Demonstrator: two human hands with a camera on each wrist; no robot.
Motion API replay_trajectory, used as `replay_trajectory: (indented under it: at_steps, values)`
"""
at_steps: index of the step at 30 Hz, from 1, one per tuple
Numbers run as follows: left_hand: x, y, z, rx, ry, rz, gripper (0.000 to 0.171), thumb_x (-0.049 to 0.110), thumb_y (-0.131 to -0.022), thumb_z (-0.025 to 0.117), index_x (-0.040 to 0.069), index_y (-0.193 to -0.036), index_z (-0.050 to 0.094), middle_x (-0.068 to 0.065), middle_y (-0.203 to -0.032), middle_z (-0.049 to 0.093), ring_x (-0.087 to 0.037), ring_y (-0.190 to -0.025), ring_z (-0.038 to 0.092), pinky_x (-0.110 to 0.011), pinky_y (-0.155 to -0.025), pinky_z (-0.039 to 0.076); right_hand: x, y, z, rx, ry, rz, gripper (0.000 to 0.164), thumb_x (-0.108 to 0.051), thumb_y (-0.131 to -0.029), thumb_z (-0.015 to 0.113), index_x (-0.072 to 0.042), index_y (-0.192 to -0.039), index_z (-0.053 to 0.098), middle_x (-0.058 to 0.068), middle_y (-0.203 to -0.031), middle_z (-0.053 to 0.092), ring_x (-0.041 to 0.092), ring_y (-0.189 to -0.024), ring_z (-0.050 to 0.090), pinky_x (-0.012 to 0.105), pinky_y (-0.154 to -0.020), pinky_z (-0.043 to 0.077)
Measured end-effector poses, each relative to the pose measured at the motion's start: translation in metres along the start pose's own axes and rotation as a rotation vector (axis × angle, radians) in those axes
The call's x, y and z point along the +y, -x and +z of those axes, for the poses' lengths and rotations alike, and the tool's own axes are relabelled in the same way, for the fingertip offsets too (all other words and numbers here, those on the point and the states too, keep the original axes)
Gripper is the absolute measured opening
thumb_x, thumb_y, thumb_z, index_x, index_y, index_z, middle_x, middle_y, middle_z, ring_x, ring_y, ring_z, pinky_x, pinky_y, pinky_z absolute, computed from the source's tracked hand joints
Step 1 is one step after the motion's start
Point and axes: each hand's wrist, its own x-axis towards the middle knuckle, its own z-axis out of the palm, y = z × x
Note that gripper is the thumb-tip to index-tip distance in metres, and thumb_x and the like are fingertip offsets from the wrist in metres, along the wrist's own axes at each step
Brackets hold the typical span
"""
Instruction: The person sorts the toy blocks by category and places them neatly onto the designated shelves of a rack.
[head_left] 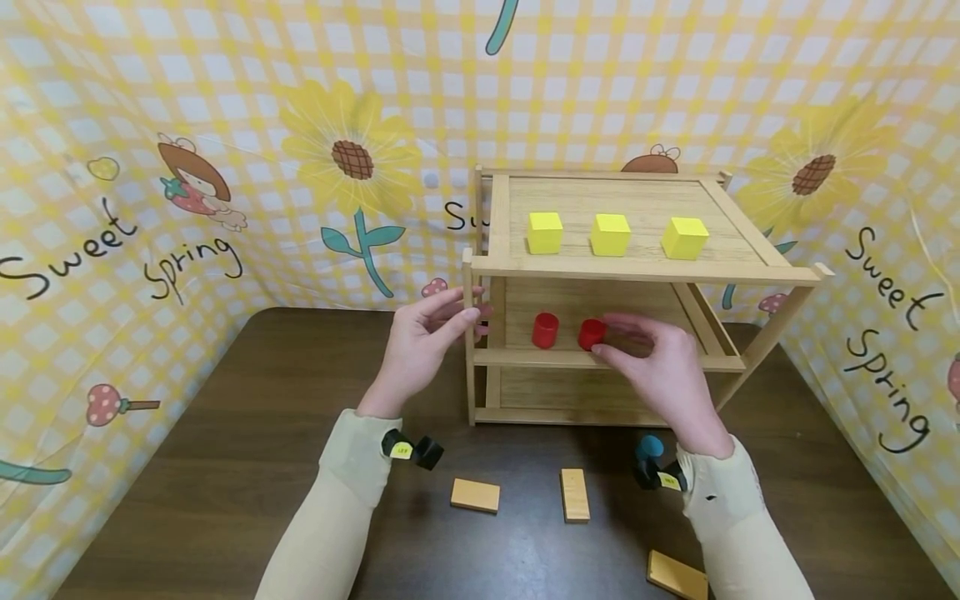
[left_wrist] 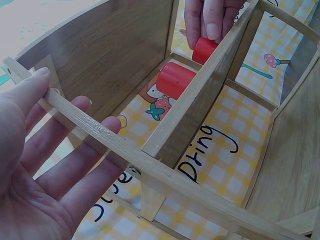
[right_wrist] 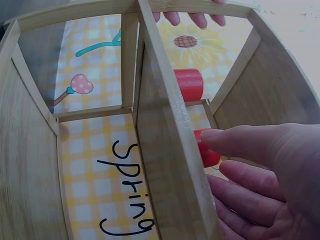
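A three-tier wooden shelf (head_left: pixel 645 268) stands at the back of the table. My left hand (head_left: pixel 416 342) holds its front left post (left_wrist: pixel 95 127), thumb on the near side and fingers passing behind. On the middle tier, my right hand (head_left: pixel 660 367) pinches a red cylinder (head_left: pixel 591 334) between thumb and fingers, just behind the front rail. Another red cylinder (head_left: pixel 545 331) stands to its left, apart from it. In the right wrist view the thumb lies against the pinched cylinder (right_wrist: pixel 209 156), partly hidden by the shelf board.
Three yellow cubes (head_left: pixel 610 235) stand in a row on the top tier. On the dark table (head_left: pixel 247 467) in front lie three wooden blocks, one (head_left: pixel 574 496) near the middle. A blue round piece (head_left: pixel 649 447) shows by the right wrist. Checked cloth (head_left: pixel 262 167) hangs behind and at both sides.
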Motion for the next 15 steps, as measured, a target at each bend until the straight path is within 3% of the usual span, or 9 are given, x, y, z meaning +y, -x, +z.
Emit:
replay_trajectory:
  at_steps: [3, 5, 10, 12, 15]
  values:
    - [0.001, 0.000, 0.001, -0.003, 0.008, 0.002, 0.029, 0.009, -0.100, 0.067, 0.001, -0.128, 0.069, -0.009, -0.116, 0.074, -0.026, -0.094, 0.074, -0.033, -0.077, 0.060, 0.000, 0.006, -0.005, 0.014, 0.013, 0.005, 0.042, -0.030, -0.088, 0.083, -0.010, -0.124, 0.073, 0.006, -0.119, 0.072, 0.024, -0.111, 0.067, 0.047, -0.091, 0.055]
    - [0.001, 0.000, 0.001, -0.006, 0.018, 0.005, 0.029, 0.010, -0.100, 0.067, 0.002, -0.128, 0.070, -0.010, -0.114, 0.074, -0.030, -0.094, 0.074, -0.033, -0.076, 0.060, -0.001, 0.010, -0.008, 0.029, 0.027, 0.004, 0.042, -0.031, -0.089, 0.083, -0.010, -0.123, 0.073, 0.005, -0.119, 0.072, 0.024, -0.111, 0.067, 0.047, -0.091, 0.054]
    - [0.023, 0.002, 0.004, -0.005, 0.038, -0.021, 0.028, 0.002, -0.100, 0.064, -0.006, -0.127, 0.067, -0.020, -0.113, 0.072, -0.043, -0.095, 0.071, -0.031, -0.078, 0.060, -0.002, 0.018, -0.015, 0.045, 0.057, 0.006, 0.041, -0.033, -0.089, 0.082, -0.011, -0.123, 0.073, 0.005, -0.119, 0.072, 0.024, -0.111, 0.066, 0.043, -0.087, 0.054]
    - [0.031, 0.004, 0.006, -0.005, 0.043, -0.033, 0.028, -0.002, -0.100, 0.063, -0.010, -0.127, 0.065, -0.022, -0.113, 0.072, -0.040, -0.095, 0.072, -0.032, -0.080, 0.060, -0.003, 0.021, -0.018, 0.044, 0.067, 0.015, 0.041, -0.035, -0.089, 0.082, -0.012, -0.123, 0.073, 0.005, -0.120, 0.072, 0.024, -0.110, 0.066, 0.037, -0.084, 0.056]
    - [0.031, 0.004, 0.006, -0.006, 0.050, -0.034, 0.028, -0.003, -0.100, 0.063, -0.010, -0.127, 0.065, -0.022, -0.114, 0.072, -0.027, -0.094, 0.074, -0.033, -0.081, 0.059, -0.004, 0.025, -0.022, 0.041, 0.069, 0.027, 0.043, -0.037, -0.089, 0.082, -0.013, -0.123, 0.073, 0.004, -0.120, 0.072, 0.023, -0.110, 0.067, 0.031, -0.081, 0.055]
